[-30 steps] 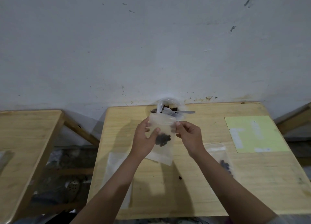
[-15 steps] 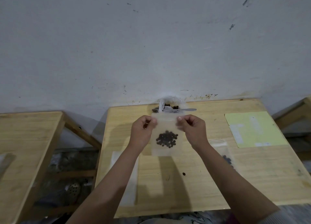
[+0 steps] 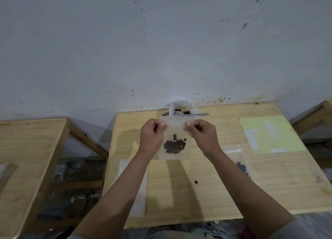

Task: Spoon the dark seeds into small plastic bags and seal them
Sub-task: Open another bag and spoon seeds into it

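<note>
Holding one small plastic bag upright in the air above the tabletop, mouth edge uppermost and running left to right. Left hand pinching the top strip near its left corner, right hand pinching it near the right corner, thumbs facing each other with a bare stretch of strip between them. Dark seeds gathering low in the bag, well below the strip, so nothing lying in the seal line as far as can be told.

Judging the step as sealing: long axis of the closure lying straight across between the two hands, each equally near its own end, so pressing inward along that line being the likely need.

Hanging free below, the bag's bottom edge clearing the wood; open room to either side. Just behind the bag, toward the wall, the supply bag of seeds with a spoon lying across it, close enough to snag. Lying flat to the right, a filled bag; to the left, empty bags; one stray seed sitting nearer the front edge. Yellow sheet well apart at far right.
</note>
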A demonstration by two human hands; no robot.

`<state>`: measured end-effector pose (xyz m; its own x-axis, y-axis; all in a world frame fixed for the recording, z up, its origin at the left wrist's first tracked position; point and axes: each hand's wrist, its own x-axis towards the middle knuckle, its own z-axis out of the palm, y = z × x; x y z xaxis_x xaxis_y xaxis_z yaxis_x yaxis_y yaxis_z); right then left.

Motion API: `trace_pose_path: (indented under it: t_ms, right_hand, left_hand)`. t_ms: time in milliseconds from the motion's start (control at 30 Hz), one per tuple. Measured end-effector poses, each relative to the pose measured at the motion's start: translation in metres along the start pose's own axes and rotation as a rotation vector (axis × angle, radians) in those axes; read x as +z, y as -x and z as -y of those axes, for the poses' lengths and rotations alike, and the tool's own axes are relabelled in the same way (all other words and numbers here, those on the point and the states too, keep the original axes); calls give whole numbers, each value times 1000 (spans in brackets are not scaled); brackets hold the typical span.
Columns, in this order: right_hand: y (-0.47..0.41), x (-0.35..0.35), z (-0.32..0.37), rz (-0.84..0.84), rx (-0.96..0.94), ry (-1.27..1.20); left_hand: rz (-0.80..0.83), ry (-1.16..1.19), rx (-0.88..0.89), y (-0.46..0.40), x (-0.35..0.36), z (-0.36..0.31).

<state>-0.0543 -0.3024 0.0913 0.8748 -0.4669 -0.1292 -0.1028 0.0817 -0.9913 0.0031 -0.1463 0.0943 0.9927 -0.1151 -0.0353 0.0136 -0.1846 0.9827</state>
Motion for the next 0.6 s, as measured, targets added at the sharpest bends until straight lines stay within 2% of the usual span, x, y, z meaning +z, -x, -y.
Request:
trace_pose_path:
  t_ms: [233,400,600]
  right_hand:
    - [1,-4,4,-10,-58,-95]
    - [2,-6,3,44,-132,-109]
    - [8,-4,11,116,-134,-66]
  left_hand:
    - [70,140,-72,3,-2,-6]
    - [207,196,-117,6,-2,-9]
    - [169,233,-73,8,-2,-15]
